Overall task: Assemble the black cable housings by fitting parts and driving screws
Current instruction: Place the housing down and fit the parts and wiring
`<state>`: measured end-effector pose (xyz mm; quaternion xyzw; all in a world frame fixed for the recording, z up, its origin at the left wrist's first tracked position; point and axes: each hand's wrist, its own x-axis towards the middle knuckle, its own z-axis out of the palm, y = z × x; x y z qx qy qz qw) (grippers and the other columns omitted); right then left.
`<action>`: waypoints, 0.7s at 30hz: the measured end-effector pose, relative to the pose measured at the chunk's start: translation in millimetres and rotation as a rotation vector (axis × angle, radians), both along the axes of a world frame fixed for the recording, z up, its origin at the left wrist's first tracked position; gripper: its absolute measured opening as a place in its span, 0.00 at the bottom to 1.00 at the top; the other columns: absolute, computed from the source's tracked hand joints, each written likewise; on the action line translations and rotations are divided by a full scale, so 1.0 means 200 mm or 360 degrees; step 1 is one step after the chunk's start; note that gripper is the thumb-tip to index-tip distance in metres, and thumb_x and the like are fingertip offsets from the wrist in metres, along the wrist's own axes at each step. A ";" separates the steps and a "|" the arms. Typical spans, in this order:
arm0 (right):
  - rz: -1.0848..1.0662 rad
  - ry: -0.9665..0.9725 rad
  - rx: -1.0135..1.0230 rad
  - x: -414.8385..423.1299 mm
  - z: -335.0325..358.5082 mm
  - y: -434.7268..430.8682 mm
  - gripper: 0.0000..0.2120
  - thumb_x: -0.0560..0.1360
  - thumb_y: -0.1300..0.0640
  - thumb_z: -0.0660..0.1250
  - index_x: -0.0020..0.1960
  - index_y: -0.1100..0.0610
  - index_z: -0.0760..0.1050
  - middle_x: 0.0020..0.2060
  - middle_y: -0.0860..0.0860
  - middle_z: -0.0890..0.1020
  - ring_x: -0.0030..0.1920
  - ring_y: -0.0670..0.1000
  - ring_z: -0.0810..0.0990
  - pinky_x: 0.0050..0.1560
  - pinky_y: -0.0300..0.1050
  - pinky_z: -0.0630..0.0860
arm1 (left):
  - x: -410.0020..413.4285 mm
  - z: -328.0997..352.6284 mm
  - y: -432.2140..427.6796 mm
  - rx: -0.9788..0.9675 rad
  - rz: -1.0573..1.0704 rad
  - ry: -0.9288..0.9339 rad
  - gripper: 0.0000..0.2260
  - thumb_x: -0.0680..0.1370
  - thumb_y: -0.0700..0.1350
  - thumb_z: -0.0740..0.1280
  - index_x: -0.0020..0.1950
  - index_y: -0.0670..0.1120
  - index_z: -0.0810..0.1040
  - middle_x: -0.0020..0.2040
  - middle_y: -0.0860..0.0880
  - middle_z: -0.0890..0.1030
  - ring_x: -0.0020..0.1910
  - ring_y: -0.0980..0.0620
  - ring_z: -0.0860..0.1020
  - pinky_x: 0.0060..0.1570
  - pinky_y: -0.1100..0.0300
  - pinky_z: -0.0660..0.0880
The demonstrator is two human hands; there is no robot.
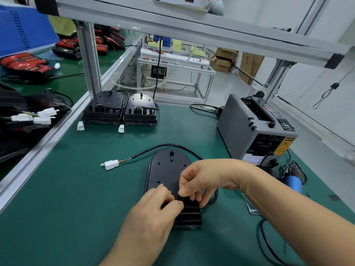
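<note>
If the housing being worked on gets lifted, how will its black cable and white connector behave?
Probably floppy: the black cable curves loosely around the housing. The white connector looks small and light, so it would likely drag or dangle behind.

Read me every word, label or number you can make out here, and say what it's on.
No text is legible in this view.
Yellow warning label on the grey dispenser: too blurred.
White label low on its front: too small.
Round badge on its top: blurred.
Blue board, upper left: rows of print, too small.
Cardboard box, background: red marking, unreadable.
</note>
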<state>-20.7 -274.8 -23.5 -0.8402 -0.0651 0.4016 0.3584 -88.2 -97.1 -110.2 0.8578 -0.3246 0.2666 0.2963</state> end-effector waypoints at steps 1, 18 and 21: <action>-0.0013 -0.0004 0.0017 -0.01 0.00 0.00 0.05 0.75 0.56 0.70 0.41 0.55 0.76 0.34 0.50 0.77 0.35 0.46 0.76 0.38 0.40 0.80 | 0.00 0.00 0.00 -0.0011 0.0003 -0.0008 0.06 0.74 0.41 0.62 0.42 0.47 0.79 0.39 0.49 0.74 0.40 0.48 0.78 0.30 0.55 0.76; -0.0946 -0.0657 -0.0083 -0.14 0.04 -0.47 0.06 0.76 0.56 0.67 0.42 0.57 0.78 0.30 0.47 0.79 0.32 0.45 0.77 0.35 0.38 0.78 | 0.00 0.01 -0.03 -0.0066 0.0099 -0.0076 0.07 0.65 0.36 0.70 0.38 0.47 0.79 0.36 0.48 0.74 0.42 0.53 0.74 0.26 0.55 0.77; -0.1213 -0.0803 -0.0561 -0.12 0.02 -0.76 0.07 0.76 0.58 0.66 0.40 0.59 0.76 0.31 0.52 0.79 0.32 0.50 0.77 0.36 0.45 0.79 | 0.01 -0.01 -0.02 -0.0095 0.0066 -0.0091 0.07 0.66 0.37 0.70 0.40 0.48 0.78 0.38 0.49 0.72 0.42 0.52 0.75 0.28 0.55 0.78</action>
